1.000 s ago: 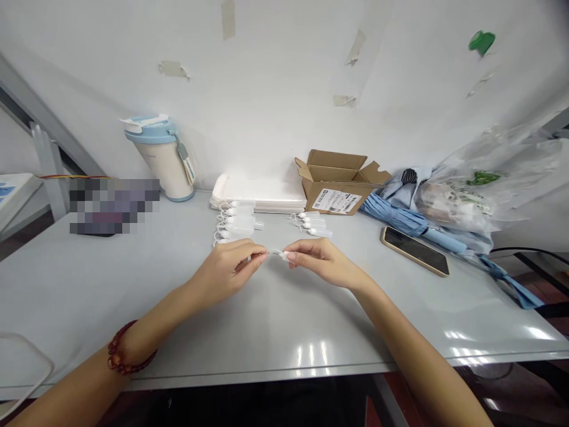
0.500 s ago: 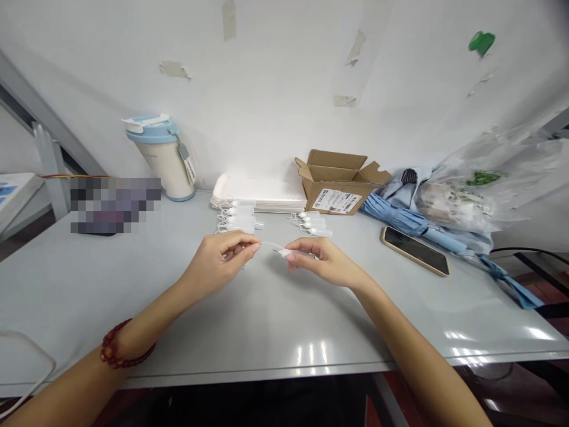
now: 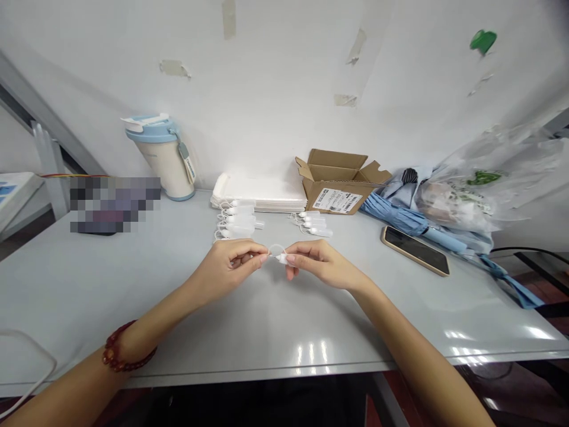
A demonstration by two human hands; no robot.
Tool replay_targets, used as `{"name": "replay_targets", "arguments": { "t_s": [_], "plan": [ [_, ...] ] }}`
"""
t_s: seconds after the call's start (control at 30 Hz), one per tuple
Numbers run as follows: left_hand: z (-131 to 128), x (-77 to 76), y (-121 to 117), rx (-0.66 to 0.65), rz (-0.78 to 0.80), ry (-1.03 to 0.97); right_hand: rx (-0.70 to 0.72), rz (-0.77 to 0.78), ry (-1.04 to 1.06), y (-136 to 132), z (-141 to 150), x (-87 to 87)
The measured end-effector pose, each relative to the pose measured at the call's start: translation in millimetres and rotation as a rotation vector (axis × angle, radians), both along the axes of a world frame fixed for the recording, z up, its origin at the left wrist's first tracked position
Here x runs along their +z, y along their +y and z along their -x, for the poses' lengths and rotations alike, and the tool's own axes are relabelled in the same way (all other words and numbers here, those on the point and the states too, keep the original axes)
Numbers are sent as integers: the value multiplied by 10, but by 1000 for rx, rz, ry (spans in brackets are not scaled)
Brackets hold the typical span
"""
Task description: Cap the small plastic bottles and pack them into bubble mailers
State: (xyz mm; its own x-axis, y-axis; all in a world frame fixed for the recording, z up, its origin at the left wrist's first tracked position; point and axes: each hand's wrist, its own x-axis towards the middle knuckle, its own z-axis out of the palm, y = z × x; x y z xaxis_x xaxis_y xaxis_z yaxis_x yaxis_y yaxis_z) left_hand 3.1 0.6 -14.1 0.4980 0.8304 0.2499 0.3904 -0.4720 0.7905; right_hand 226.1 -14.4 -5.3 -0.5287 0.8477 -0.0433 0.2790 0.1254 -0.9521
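My right hand (image 3: 324, 264) pinches a small white needle-tip bottle (image 3: 282, 258), its thin metal needle pointing left. Most of the bottle's body is hidden in my fingers. From its neck a thin white strap (image 3: 276, 245) arches over to my left hand (image 3: 233, 264). There, thumb and forefinger are closed on the strap's end, right at the needle's tip; whether the needle has entered that end I cannot tell. Beyond my left hand lies a row of similar white bottles (image 3: 240, 220) with looped straps. A smaller group of such bottles (image 3: 317, 225) lies behind my right hand.
A stack of white flat packs (image 3: 267, 191) and an open cardboard box (image 3: 338, 198) stand by the wall. A tumbler (image 3: 162, 163) is at left. On the right are a phone (image 3: 415, 250), a folded blue umbrella (image 3: 400, 216) and a plastic bag (image 3: 466, 190).
My left hand has come slightly right and down with the strap's end, bringing it to the needle. The strap now bends in a tighter arch. My right hand has barely moved.
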Motion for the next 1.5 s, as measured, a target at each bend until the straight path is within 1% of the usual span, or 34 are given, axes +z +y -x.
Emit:
{"name": "replay_targets", "arguments": {
  "t_s": [0.63,0.9,1.17,1.5],
  "plan": [
    [-12,12,-23,-16,34,11,-6,7,-4,-12,19,-26],
    [-38,-16,-48,-21,44,27,-22,-15,-46,-22,66,-71],
    [-62,-48,-64,-24,14,49,-9,6,-44,-22,84,-76],
    [-36,42,-45,-7,18,11,-11,53,0,-40,86,-34]
  ]
}}
